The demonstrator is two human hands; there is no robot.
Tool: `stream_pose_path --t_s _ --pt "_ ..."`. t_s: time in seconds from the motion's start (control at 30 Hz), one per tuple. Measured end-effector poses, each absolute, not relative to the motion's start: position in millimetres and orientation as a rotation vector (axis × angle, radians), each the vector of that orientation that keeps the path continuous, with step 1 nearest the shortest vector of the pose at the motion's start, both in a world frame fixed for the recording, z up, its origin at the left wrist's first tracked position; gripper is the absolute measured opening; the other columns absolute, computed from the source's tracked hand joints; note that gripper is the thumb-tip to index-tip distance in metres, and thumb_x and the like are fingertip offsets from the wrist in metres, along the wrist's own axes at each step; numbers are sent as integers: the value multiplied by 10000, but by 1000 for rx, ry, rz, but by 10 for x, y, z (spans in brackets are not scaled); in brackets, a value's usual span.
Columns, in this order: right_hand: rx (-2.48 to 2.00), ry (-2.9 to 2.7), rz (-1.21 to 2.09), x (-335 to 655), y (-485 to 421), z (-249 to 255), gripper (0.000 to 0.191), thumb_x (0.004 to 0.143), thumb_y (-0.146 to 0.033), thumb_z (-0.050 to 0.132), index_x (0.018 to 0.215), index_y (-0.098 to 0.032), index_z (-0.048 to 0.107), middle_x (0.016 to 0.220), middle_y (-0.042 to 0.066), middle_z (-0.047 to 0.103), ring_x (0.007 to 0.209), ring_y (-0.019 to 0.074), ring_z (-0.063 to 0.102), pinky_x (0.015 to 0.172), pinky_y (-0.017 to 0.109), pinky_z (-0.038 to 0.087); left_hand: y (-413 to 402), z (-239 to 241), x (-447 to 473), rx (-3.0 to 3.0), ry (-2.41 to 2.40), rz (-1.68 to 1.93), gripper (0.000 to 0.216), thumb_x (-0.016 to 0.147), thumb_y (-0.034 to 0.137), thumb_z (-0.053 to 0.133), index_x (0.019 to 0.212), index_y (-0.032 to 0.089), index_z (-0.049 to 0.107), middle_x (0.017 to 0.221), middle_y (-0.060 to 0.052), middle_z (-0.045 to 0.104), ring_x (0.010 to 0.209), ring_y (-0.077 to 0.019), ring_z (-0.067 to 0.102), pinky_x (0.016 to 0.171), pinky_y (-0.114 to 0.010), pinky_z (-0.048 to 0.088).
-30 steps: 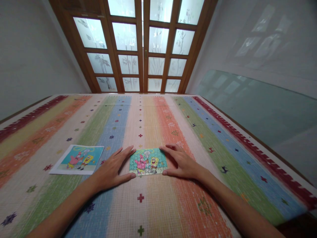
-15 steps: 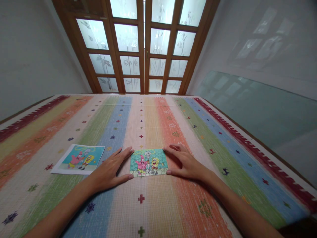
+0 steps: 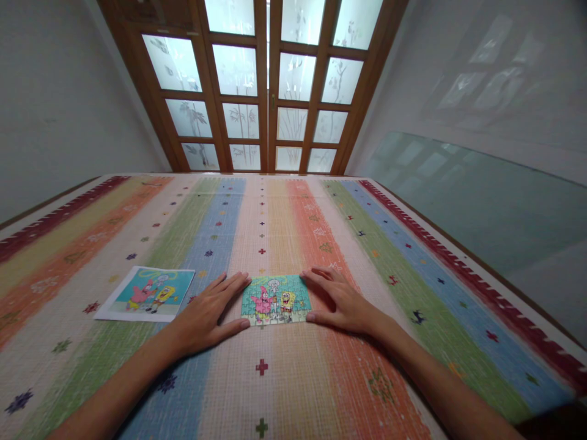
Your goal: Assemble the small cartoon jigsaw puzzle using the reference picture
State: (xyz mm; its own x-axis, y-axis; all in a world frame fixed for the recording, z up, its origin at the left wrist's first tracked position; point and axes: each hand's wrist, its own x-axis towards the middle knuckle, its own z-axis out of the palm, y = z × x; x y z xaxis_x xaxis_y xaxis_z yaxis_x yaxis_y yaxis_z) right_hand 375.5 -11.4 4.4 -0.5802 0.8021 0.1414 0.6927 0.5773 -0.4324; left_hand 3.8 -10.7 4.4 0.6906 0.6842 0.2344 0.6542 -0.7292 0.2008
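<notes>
A small assembled cartoon jigsaw puzzle (image 3: pixel 275 299) lies flat on a striped, many-coloured mat (image 3: pixel 293 379). My left hand (image 3: pixel 208 311) rests flat on the mat against the puzzle's left edge, fingers stretched out and apart. My right hand (image 3: pixel 337 300) lies flat against the puzzle's right edge, fingers also spread. Both hands bracket the puzzle from the sides and hold nothing.
A printed picture (image 3: pixel 147 293) of the same cartoon scene lies on the mat to the left. Wooden doors with frosted glass panes (image 3: pixel 266 85) stand at the far end. A pale wall (image 3: pixel 481 134) runs along the right, past the mat's red border.
Both hands have stayed at the puzzle's sides with only slight shifts. The view has tilted a little.
</notes>
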Motion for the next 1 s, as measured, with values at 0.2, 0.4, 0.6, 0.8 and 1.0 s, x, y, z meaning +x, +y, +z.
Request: stream_pose_path --t_s 0.2,0.4,0.6,0.8,1.0 --pt "-1189 -2483 510 3735 -111 66 852 893 -551 767 1578 -194 408 1515 162 441 1411 352 367 1167 546 386 -103 39 45 2818 1120 483 716 1032 534 488 1622 211 241 1598 -130 436 1448 -332 444 1196 -533 365" --pt "-1216 -2467 501 3760 -109 70 853 871 -543 790 1559 -180 439 1440 182 483 1334 344 434 1140 528 421 -105 38 34 2806 1131 507 706 1023 542 502 1612 232 267 1569 -115 483 1434 -331 462 1190 -533 380" --pt "-1225 -2460 512 3765 -115 58 844 875 -547 778 1556 -176 444 1416 183 491 1324 343 440 1133 526 427 -100 30 5 2788 1138 463 714 1018 549 506 1613 234 268 1572 -113 480 1445 -332 446 1196 -539 368" --pt "-1230 -2461 522 3739 -128 49 849 885 -539 774 1570 -179 423 1455 189 458 1346 348 428 1151 530 405 -106 -16 -1 2734 1229 404 726 1004 582 512 1607 234 305 1590 -136 448 1454 -365 424 1157 -532 417" --pt "-1250 -2478 525 3707 -135 67 841 901 -535 755 1592 -217 397 1444 185 476 1314 358 463 1122 544 422 -108 -20 11 2728 1229 404 716 1003 570 512 1605 238 313 1586 -146 452 1443 -372 438 1155 -539 414"
